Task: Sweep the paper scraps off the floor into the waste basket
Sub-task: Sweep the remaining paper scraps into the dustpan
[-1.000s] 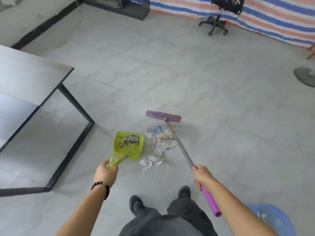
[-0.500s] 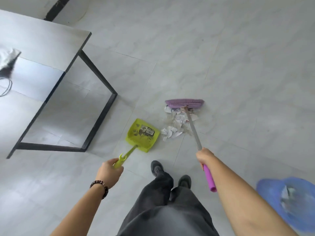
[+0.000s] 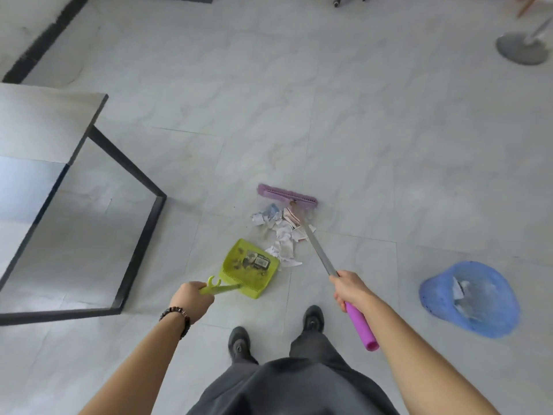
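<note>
floor (image 3: pixel 389 145): pale tiles; all the task's things are laid on it, ahead of the person's shoes.
waste basket (image 3: pixel 431 298): blue, set on the floor to the person's right, well apart from the pile; some paper is already seen inside.
broom (image 3: pixel 320 250): the purple head is set down on the far side of the pile, and the shaft is slanted back over the scraps to the right grip.
dustpan (image 3: pixel 239 262): green, laid flat just left of the pile's near end, its mouth turned away from the person.
paper scraps (image 3: pixel 282 232): gathered on the floor in one loose strip, its long axis run from the broom head to the dustpan's far right corner, which is touched by the nearest pieces.
right grip (image 3: pixel 350 290): fingers are wrapped round the broom shaft.
left grip (image 3: pixel 191 301): closed round the end of the dustpan handle.
key relation: the pile is held between head and pan, yet off to the right of the mouth; a pull toward the person and leftward is judged to be needed.
</note>
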